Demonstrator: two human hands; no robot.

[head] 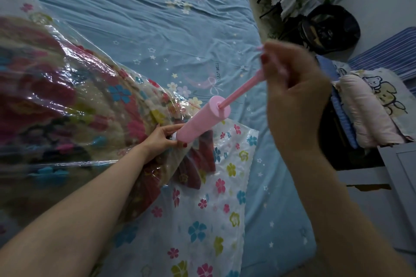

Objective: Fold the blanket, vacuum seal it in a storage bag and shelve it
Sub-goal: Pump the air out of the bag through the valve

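**Ana:** Blue star-printed bedsheet (139,18) covers the whole bed, with clutter on the floor past its far edge. At the left lies the clear flower-printed plastic storage bag (227,186), and the thick red-and-beige floral blanket (67,101) is already inside it, bulging high under the film.

**Ben:** So the air is not out yet, by the look of it. What is the left hand (161,136) doing?

**Ana:** Its grip is closed narrowly around the foot of the pink cylindrical plastic hand pump (202,119), pinning it where a small white valve (173,136) shows on the bag. Further right, the pink plunger rod (242,91) is drawn well out of the barrel.

**Ben:** And the right hand (297,96)?

**Ana:** Fist wrapped round the plunger handle, blurred, raised above the bed.

**Ben:** The film looks slippery and thin, the blanket soft and springy. Probably the bag is best held at the stiff valve, as she has it, since loose plastic would slide and crease.

**Ana:** Once flattened it should turn stiffer, and the edges would give a firmer hold for shelving.
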